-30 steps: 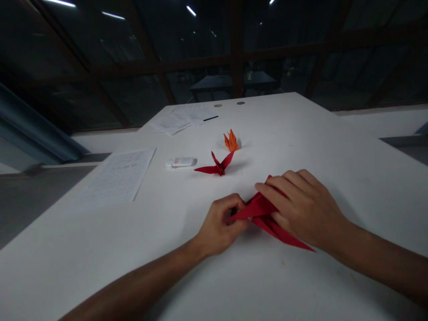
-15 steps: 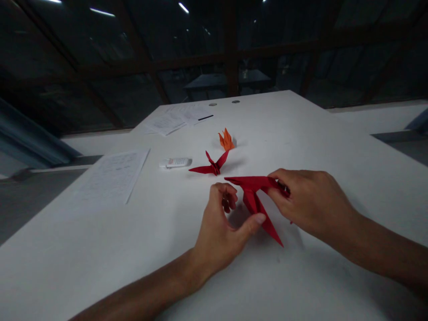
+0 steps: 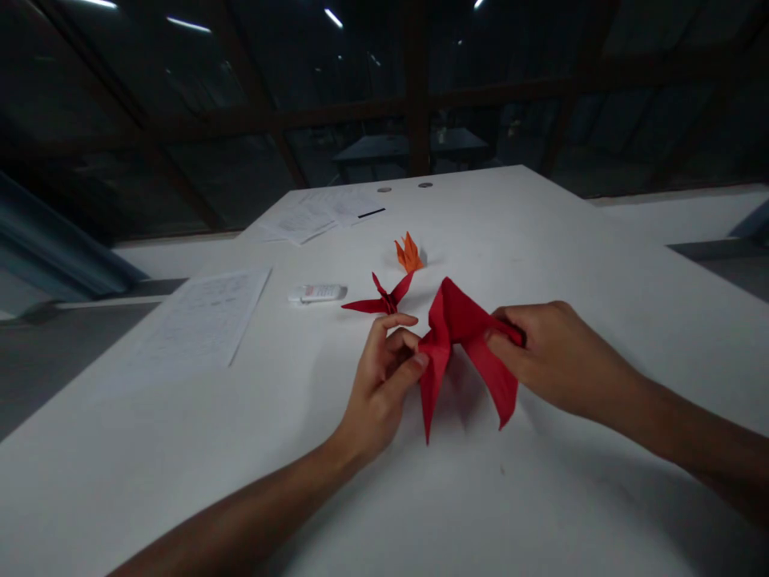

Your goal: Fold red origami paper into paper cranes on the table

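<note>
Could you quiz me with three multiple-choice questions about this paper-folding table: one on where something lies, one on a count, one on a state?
1. Where does the white tube lie?
A. left of the small red crane
B. on the printed sheet
C. beside the right hand

2. How many finished folded figures stand beyond the hands?
A. one
B. two
C. four

3. How is the large red paper held?
A. pressed flat on the table
B. lying untouched
C. lifted, pinched by both hands

Answers: 1 A, the tube lies just left of the crane's wing. 2 B, the red crane and an orange figure. 3 C, the left hand and right hand each have a grip on it, points hanging down.
</note>
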Demonstrator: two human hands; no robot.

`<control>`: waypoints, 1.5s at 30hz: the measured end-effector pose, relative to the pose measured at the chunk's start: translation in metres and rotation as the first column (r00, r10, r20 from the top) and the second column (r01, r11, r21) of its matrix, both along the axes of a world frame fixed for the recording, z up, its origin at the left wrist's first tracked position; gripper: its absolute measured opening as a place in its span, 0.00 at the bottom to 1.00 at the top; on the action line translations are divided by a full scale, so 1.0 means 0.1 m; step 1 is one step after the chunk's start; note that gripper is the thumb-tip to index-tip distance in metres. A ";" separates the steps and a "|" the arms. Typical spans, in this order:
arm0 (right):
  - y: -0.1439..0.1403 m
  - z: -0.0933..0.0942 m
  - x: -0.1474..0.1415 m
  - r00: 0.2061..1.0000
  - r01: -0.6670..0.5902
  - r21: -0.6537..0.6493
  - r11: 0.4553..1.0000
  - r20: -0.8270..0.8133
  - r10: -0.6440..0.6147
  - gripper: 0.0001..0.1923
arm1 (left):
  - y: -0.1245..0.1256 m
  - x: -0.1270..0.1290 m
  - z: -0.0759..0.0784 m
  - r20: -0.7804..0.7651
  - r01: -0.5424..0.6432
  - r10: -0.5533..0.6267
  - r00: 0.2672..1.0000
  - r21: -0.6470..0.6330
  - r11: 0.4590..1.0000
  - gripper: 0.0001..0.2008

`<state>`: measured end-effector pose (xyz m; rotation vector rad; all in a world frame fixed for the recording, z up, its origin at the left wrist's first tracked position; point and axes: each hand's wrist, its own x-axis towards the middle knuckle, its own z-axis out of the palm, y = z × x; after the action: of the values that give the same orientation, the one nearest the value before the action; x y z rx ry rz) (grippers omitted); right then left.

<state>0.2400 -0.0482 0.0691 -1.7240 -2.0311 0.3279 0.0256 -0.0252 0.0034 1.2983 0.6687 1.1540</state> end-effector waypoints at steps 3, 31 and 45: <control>0.02 0.00 0.02 0.998 -0.021 -0.074 0.997 -0.068 0.016 0.16 | 0.03 -0.01 -0.03 0.050 0.042 -0.041 0.998 -0.028 0.999 0.14; -0.05 -0.09 -0.09 0.962 -0.159 -0.175 0.972 -0.250 0.112 0.13 | -0.02 -0.06 -0.04 -0.523 -0.082 0.508 0.684 0.637 0.766 0.11; 0.07 -0.22 -0.03 0.995 -0.082 -0.099 0.992 0.050 0.087 0.18 | 0.10 -0.09 0.00 -0.370 -0.176 0.610 0.701 0.739 0.651 0.04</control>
<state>0.2367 -0.0416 0.0470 -1.7235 -2.1648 0.4171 0.0169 -0.0156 0.0032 2.2744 1.1362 1.4353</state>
